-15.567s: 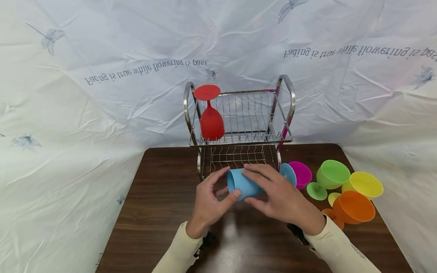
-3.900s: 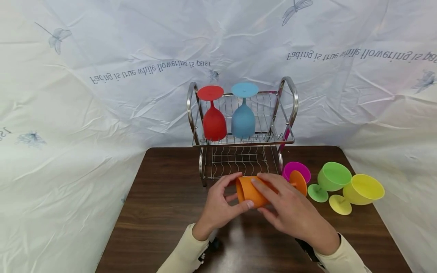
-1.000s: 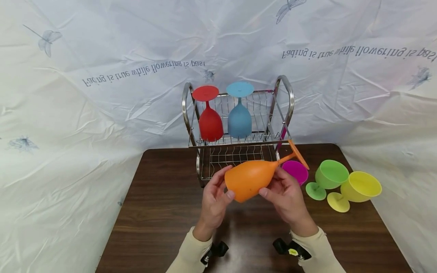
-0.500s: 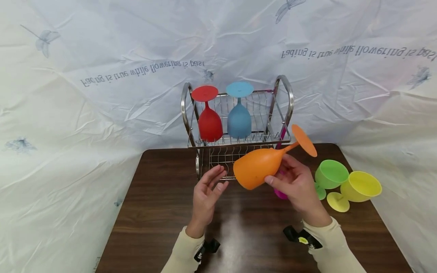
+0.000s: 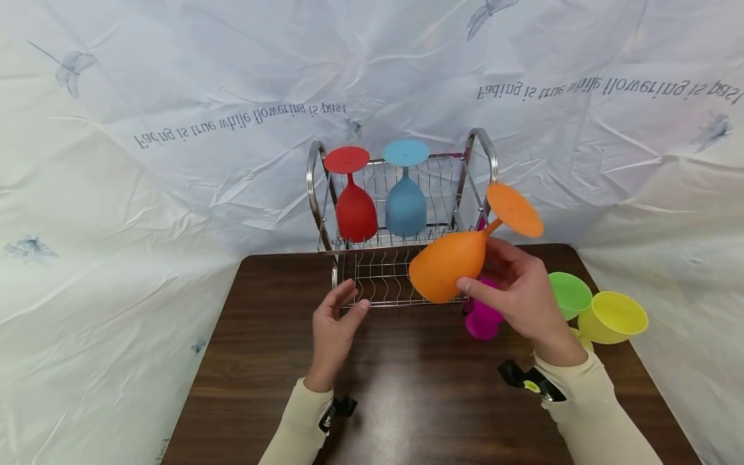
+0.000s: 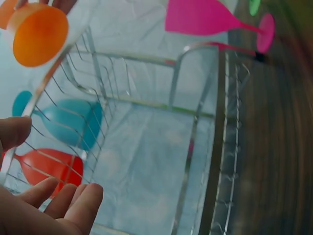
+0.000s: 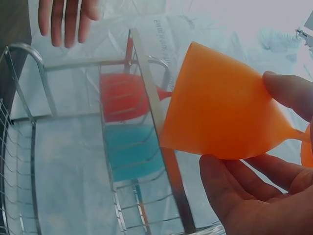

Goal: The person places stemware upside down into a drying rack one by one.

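My right hand grips an orange goblet round its bowl, tilted with the foot up and to the right, in front of the rack. The right wrist view shows thumb and fingers on opposite sides of the orange bowl. My left hand is apart from everything, fingers loosely bent, in front of the rack's lower tier. On the upper tier of the metal dish rack, a red goblet and a blue goblet stand upside down side by side.
Right of the rack a magenta goblet lies on the brown table, partly hidden by my right hand. Farther right lie a green goblet and a yellow goblet. A white printed sheet hangs behind.
The blue goblet has joined the red one on the rack since the oldest frame. My left hand has let go of the orange goblet and drawn left; my right hand has lifted it toward the rack.
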A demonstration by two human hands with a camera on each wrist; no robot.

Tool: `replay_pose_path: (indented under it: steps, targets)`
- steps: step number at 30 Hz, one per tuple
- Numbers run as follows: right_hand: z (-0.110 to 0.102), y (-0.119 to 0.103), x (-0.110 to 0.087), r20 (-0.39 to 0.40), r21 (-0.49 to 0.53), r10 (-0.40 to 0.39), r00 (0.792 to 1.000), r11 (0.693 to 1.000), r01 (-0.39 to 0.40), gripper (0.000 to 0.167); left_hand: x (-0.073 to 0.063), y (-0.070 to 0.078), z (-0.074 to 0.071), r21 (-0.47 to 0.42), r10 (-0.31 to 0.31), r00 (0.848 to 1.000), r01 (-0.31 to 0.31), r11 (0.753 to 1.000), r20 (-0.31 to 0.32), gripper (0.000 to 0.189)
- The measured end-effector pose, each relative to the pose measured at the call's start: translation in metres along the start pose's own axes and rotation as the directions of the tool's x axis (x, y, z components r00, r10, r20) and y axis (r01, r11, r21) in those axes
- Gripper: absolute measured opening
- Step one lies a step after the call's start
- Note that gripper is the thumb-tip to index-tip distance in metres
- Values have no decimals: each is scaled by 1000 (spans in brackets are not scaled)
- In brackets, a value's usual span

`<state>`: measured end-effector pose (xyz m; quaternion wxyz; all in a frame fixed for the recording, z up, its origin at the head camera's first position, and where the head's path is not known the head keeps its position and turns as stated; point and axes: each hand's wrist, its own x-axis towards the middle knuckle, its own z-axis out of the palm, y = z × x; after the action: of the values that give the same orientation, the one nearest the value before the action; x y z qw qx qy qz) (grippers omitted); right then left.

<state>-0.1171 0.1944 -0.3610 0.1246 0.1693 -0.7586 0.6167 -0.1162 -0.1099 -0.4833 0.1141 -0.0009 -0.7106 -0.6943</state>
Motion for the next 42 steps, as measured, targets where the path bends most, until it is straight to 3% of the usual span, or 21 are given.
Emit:
replay_pose_path:
  steps: [7,12,18,25,35,42]
  targets:
    - [-7,-12,16,17,-85,13,1000,996,-11,58,13,-15,-9,89,-28,997,34,995,-66,53]
    - [-12,-23,25,14,-136,32,999,990,-30,59,21,-27,-16,179,-5,996,21,984,-89,57]
    - [-15,-33,39,16,-187,54,998,981,-50,61,30,-42,-21,332,34,991,11,943,-129,56]
    - [-18,-36,59,-33,-220,109,993,969,-114,64,38,-55,-24,436,95,986,-26,899,-138,53]
    - [-17,-36,82,-76,-292,111,991,948,-129,70,47,-66,-27,486,109,985,-31,874,-134,49]
    - [-13,-31,93,-116,-351,91,989,928,-127,71,53,-70,-27,437,113,980,-31,899,-162,44]
